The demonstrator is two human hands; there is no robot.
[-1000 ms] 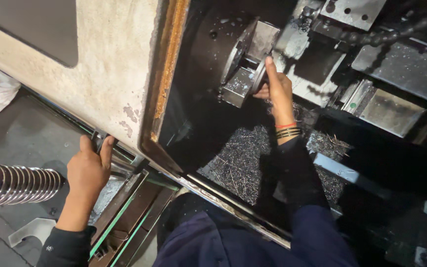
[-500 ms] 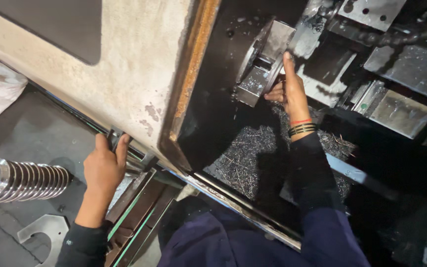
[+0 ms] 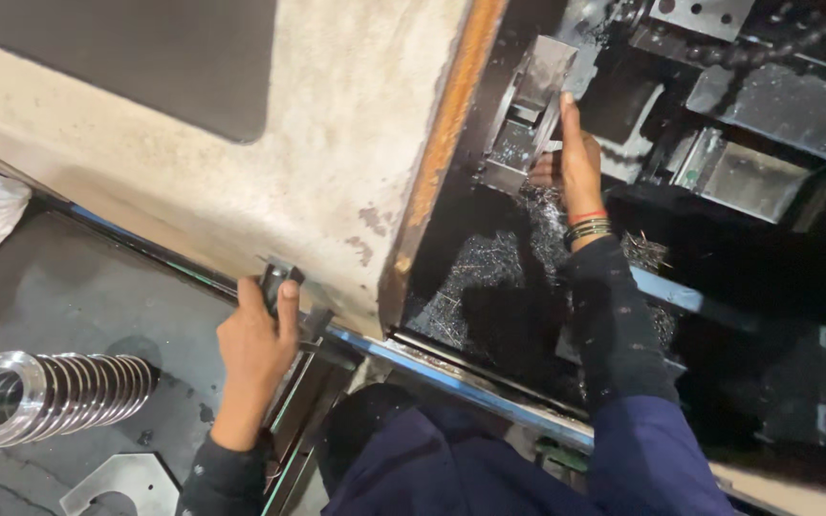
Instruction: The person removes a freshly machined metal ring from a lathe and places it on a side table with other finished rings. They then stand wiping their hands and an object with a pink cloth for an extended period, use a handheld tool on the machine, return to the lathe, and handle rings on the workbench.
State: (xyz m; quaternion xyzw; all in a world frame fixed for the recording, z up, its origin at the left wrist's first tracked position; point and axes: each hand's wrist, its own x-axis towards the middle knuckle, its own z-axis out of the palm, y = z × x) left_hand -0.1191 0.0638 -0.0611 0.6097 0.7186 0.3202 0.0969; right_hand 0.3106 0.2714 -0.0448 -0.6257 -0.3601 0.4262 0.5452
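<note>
The right hand [image 3: 576,162] reaches inside the dark machine enclosure, fingers [image 3: 568,110] stretched out flat against the grey metal chuck [image 3: 528,105], touching it rather than gripping; curly metal swarf [image 3: 489,268] lies heaped just below. The left hand [image 3: 258,334] is outside, fingers curled tight around a small dark handle [image 3: 277,277] at the lower edge of the worn cream door panel [image 3: 336,162]. Near it, a row of shiny metal rings [image 3: 50,392] lies on the dark worktop [image 3: 78,296]
</note>
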